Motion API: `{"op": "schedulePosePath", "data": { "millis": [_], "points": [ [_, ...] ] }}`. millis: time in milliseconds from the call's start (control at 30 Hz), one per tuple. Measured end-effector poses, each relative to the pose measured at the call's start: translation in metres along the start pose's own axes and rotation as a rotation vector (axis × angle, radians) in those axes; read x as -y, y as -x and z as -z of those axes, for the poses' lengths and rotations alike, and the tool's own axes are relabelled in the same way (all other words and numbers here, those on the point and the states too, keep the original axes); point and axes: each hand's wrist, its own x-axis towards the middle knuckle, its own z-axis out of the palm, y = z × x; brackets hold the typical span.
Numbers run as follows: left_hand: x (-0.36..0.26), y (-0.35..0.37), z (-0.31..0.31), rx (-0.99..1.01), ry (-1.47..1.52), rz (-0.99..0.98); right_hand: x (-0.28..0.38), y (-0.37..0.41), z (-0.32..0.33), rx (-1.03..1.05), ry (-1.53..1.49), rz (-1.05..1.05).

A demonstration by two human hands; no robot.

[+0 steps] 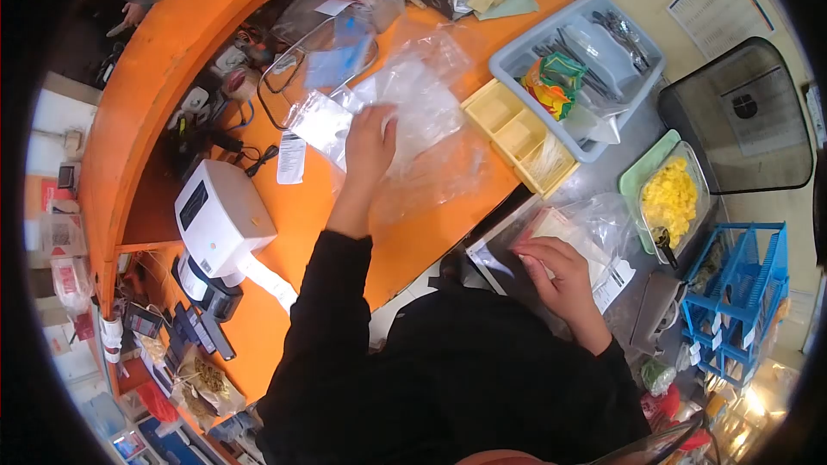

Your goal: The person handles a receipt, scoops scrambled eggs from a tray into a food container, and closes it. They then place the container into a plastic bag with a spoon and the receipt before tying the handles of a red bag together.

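My left hand (370,145) is over the pile of clear plastic bags (422,108) on the orange counter, its thumb apart from the bent fingers. Just left of it lies a shiny, pale plastic packet (320,123). Whether the fingertips touch the plastic is hard to see. My right hand (560,280) is loosely curled, with a gap between thumb and forefinger and nothing visible in it. Beside and partly beneath that hand, a clear plastic bag (594,226) and a printed paper slip (613,282) lie on the grey surface.
A yellow divided tray (506,120) stands beside a blue-grey bin (504,69) of cutlery. Farther right are a container of yellow food chunks (670,198) and a blue rack (732,293). A white label printer (226,217) stands at left; the counter's raised orange edge (164,60) curves behind it.
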Motion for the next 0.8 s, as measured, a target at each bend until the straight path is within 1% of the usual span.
{"op": "schedulePosePath", "data": {
  "millis": [67,167,200,300,367,400,433,467,500,533,567,633,667,700,733,767,800],
  "points": [
    [-0.027,-0.042,-0.001,-0.235,-0.269,-0.107,0.004,-0.01,-0.004,0.025,0.018,0.046],
    [0.008,-0.077,-0.034,0.335,-0.335,0.303,0.015,-0.017,-0.004,0.072,0.031,0.078],
    [0.0,-0.082,-0.025,0.337,-0.146,0.342,0.017,-0.018,-0.001,0.088,0.035,0.082],
    [-0.041,-0.08,0.0,-0.086,0.371,0.147,0.009,-0.006,0.005,0.02,0.016,0.068],
    [-0.084,-0.058,0.023,-0.11,0.541,0.148,0.001,0.003,0.008,-0.16,-0.087,-0.042],
    [-0.114,-0.041,0.037,-0.054,0.707,0.27,0.0,0.007,0.011,-0.254,-0.138,-0.093],
    [-0.144,-0.021,0.047,0.012,0.873,0.393,0.009,0.005,0.015,-0.426,-0.135,-0.103],
    [-0.169,-0.001,0.051,0.053,0.958,0.237,0.024,-0.003,0.018,-0.604,-0.128,-0.115],
    [-0.19,0.017,0.053,0.101,1.043,0.079,0.029,-0.004,0.024,-0.69,-0.11,-0.118],
    [-0.209,0.032,0.054,0.132,0.949,-0.134,0.033,-0.006,0.029,-0.775,-0.091,-0.122],
    [-0.223,0.042,0.052,0.145,0.853,-0.322,0.032,-0.002,0.037,-0.766,-0.063,-0.118],
    [-0.243,0.061,0.046,0.122,0.679,-0.667,0.02,0.028,0.05,-0.666,0.035,-0.123],
    [-0.244,0.07,0.043,0.092,0.583,-0.821,0.005,0.047,0.054,-0.574,0.101,-0.125],
    [-0.224,0.082,0.033,0.072,0.483,-0.781,-0.007,0.067,0.059,-0.481,0.163,-0.125],
    [-0.206,0.092,0.025,0.046,0.382,-0.741,-0.015,0.087,0.066,-0.675,0.186,-0.101],
    [-0.221,0.095,0.042,-0.012,0.411,-0.46,-0.02,0.108,0.078,-0.758,0.107,-0.167],
    [-0.239,0.098,0.056,-0.063,0.432,-0.176,-0.019,0.129,0.083,-0.743,0.098,-0.191]
  ]
}}
